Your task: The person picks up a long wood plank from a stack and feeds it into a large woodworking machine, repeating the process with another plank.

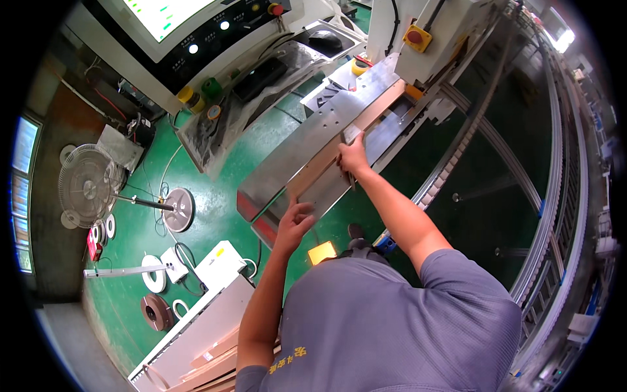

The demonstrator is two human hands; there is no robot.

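Observation:
My right hand (353, 157) is closed round a small grey metal block (351, 133) on the machine's bed; the fingers partly hide it. A dark edge shows below that hand. Along the bed runs a long, flat tan wooden strip (320, 164), lying between the broad metal cover (307, 140) and a lower metal plate (322, 195). My left hand (296, 225) is at the strip's near end, slightly blurred. Its index finger stretches toward the strip and the other fingers are loosely bent, with nothing seen in them. Whether the finger touches the wood I cannot tell.
A control cabinet with a lit screen (166, 16) stands far left, above a plastic-covered shelf holding a keyboard (260, 78) and tape rolls. A red emergency button (415, 37) is on the machine. A conveyor frame (555, 196) curves right; a fan (89, 188) and wooden boards (212, 366) are left.

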